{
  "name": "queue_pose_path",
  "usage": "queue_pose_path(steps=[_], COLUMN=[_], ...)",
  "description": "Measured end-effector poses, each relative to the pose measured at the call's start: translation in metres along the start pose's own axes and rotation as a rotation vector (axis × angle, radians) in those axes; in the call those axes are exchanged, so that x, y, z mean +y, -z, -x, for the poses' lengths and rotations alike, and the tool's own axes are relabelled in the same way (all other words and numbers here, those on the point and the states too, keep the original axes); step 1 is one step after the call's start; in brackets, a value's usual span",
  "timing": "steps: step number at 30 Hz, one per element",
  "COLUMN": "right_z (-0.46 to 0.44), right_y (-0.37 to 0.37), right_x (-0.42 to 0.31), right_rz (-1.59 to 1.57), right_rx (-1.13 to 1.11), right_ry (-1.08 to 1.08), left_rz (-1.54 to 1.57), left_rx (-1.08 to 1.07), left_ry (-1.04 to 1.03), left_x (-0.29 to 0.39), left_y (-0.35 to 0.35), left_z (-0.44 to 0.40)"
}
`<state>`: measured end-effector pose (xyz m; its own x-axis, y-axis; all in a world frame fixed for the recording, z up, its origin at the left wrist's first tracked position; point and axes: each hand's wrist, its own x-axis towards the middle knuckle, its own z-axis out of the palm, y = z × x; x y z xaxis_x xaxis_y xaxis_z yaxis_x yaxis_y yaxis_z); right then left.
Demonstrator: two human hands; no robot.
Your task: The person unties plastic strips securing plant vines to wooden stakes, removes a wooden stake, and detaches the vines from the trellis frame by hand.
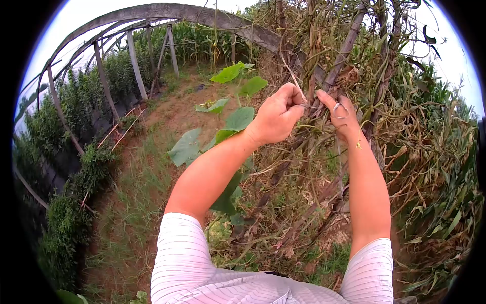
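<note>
My left hand (280,114) is closed, thumb and forefinger pinched on a thin pale strand (294,76) that runs up beside the dry vines. To its right, my right hand (342,115) reaches in among the tangled stems (315,96). Its thumb points up and a pale loop (340,110) shows at its fingers, which are partly hidden. Both hands are at the wooden post (347,43), where dry vines wrap round it. Large green leaves (239,119) hang just left of my left wrist.
A curved grey beam (202,15) arches from the post to the upper left. Slanted poles (136,66) stand along leafy bushes (61,131) at the left. Grassy soil (152,137) lies between. Corn plants (440,177) grow at the right, with dry stalks and vines low in the middle.
</note>
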<state>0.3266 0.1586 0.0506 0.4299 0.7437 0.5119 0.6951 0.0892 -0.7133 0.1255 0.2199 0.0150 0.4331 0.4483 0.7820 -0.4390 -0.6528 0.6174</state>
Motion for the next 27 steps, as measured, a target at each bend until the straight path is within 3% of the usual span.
queue_pose_path(steps=[2, 4, 8, 10, 11, 13, 16, 18, 20, 22, 27], right_z=[-0.004, -0.007, 0.003, 0.012, 0.022, 0.043, 0.088, 0.112, 0.151, 0.186, 0.26], right_y=[-0.005, -0.005, 0.002, 0.004, 0.007, 0.009, 0.004, -0.001, 0.003, 0.007, 0.031], right_x=[0.008, 0.018, 0.005, 0.0, -0.01, -0.017, -0.025, -0.024, -0.045, -0.058, -0.051], right_rz=[0.007, 0.029, 0.019, -0.018, 0.021, 0.047, -0.094, 0.093, 0.236, 0.275, 0.139], right_rx=[0.025, 0.092, 0.008, -0.026, -0.053, -0.108, -0.18, -0.066, -0.039, -0.105, -0.244], right_ry=[0.027, 0.08, 0.059, 0.036, 0.097, 0.236, 0.299, 0.495, 0.541, 0.615, 0.547], left_rz=[0.039, 0.279, 0.501, 0.365, 0.381, 0.295, 0.204, 0.267, 0.275, 0.194, 0.199], left_rx=[0.122, 0.403, 0.732, 0.991, 0.792, 0.516, 0.415, 0.209, -0.049, -0.271, -0.388], left_ry=[0.033, -0.056, -0.529, -0.7, -0.709, -0.537, -0.065, 0.256, 0.5, 0.62, 0.642], left_x=[0.031, 0.083, 0.153, 0.172, 0.175, 0.174, 0.123, 0.077, 0.047, 0.041, 0.031], left_y=[0.026, 0.066, 0.224, 0.293, 0.307, 0.268, 0.214, 0.183, 0.156, 0.128, 0.103], left_z=[0.006, 0.016, 0.076, 0.128, 0.149, 0.16, 0.167, 0.172, 0.17, 0.157, 0.149])
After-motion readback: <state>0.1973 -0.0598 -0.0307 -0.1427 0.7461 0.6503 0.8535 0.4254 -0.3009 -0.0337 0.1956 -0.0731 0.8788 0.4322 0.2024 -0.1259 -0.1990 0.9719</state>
